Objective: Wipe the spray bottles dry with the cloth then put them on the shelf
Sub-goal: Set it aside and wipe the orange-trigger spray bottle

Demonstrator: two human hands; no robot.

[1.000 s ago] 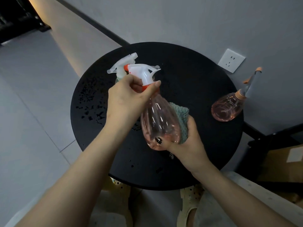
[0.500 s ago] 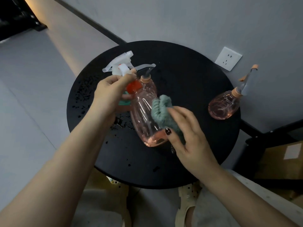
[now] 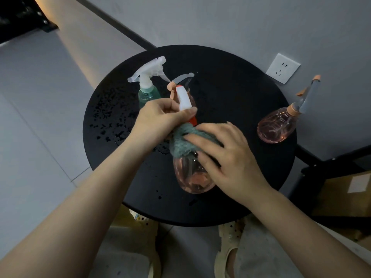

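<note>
head view, steeply downward, table (image 3: 220, 81) close

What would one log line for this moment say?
step: wiping | left hand: holds pink bottle | right hand: presses cloth | shelf: pending

Dim, soft-focus view; warm glow upper left, wide-angle bending at edges
</note>
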